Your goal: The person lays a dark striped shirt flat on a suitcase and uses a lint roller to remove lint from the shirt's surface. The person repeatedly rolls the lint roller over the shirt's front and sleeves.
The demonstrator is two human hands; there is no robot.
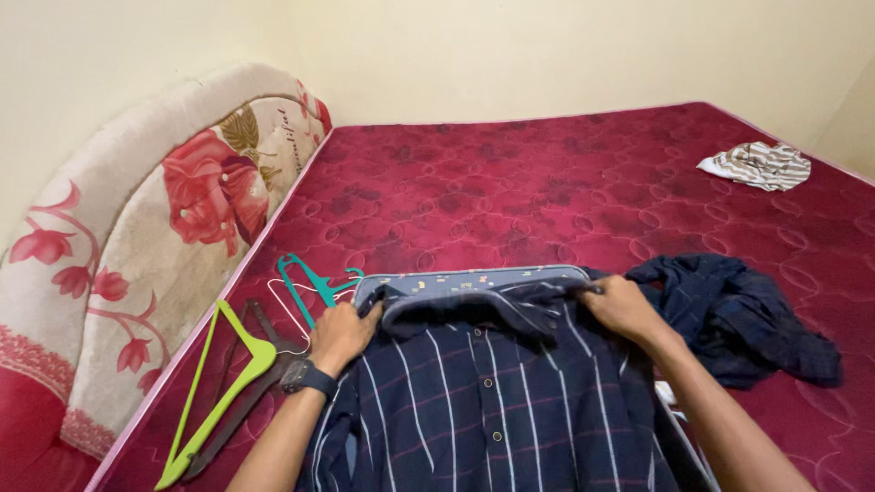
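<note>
Navy striped shirt (492, 401) spread button-side up on red bed (547, 182), collar over a grey board (474, 278). Left hand (342, 333) and right hand (624, 310) both clenched on the shoulders, keeping it flat. 3 hangers (264, 355) alongside.

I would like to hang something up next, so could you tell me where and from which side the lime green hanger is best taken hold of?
Probably by the hook and neck of the lime green hanger, coming from above on the side of the left hand. It lies flat on the red mattress with the hook end toward that hand. A dark brown hanger lies partly under its arms, so the neck looks like the freest part to pinch.
</note>
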